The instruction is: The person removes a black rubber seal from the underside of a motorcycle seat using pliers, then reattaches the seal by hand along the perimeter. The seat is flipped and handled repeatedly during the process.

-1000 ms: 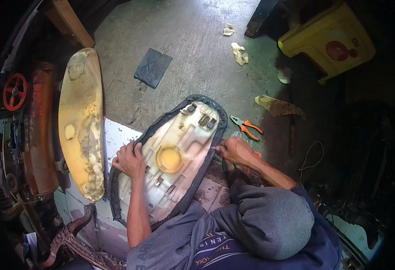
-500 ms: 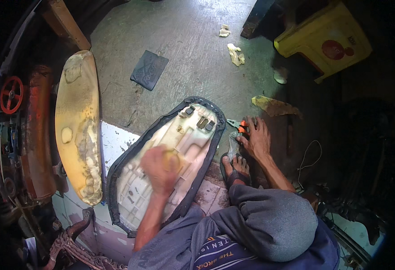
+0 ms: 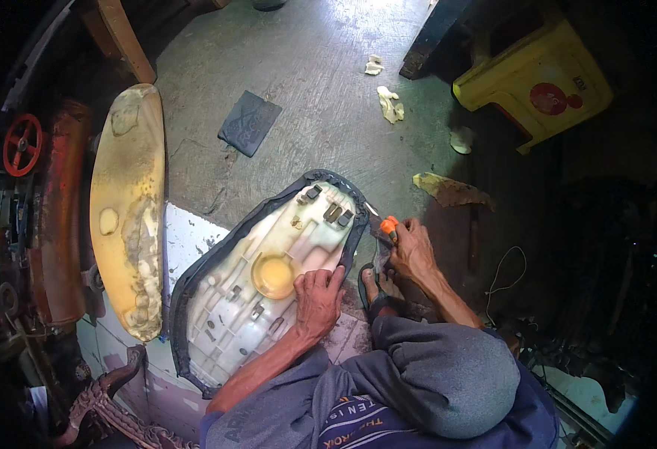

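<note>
Seat [image 3: 270, 278] is laid underside-up right of the foam [image 3: 126, 187], its cover [image 3: 179, 329] already turned in; remaining fastening cannot be judged. Farther right of the foam, the seat is touched by half-curled left fingers [image 3: 321, 281], grip unclear; by closed right fingers [image 3: 408, 234], pliers [image 3: 389, 227] are held.

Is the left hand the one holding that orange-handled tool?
No, the right hand grips the orange-handled tool, while the left hand rests on the pale, black-edged panel.
</note>
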A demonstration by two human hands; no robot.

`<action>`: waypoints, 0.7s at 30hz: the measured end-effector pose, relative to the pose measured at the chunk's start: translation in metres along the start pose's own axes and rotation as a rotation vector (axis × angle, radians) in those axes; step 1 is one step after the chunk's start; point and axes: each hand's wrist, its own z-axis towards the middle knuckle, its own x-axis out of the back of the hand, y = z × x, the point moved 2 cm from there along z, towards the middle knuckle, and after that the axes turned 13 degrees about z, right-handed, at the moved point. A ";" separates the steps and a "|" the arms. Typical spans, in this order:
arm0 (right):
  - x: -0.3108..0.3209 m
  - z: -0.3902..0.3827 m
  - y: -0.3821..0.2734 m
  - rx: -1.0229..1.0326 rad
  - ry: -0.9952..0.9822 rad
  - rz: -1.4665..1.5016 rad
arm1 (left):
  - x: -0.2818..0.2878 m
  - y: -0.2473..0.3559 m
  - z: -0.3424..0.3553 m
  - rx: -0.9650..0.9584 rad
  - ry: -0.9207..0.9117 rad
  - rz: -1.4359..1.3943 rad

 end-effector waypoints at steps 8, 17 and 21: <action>-0.032 0.003 0.017 -0.643 -0.189 1.149 | -0.008 -0.002 0.002 -0.223 0.052 0.040; -0.029 0.014 0.002 -0.044 0.023 0.038 | -0.017 -0.002 0.009 -0.357 -0.025 0.142; -0.024 0.023 -0.010 0.029 -0.019 -0.181 | -0.022 -0.003 0.010 -0.367 -0.036 0.115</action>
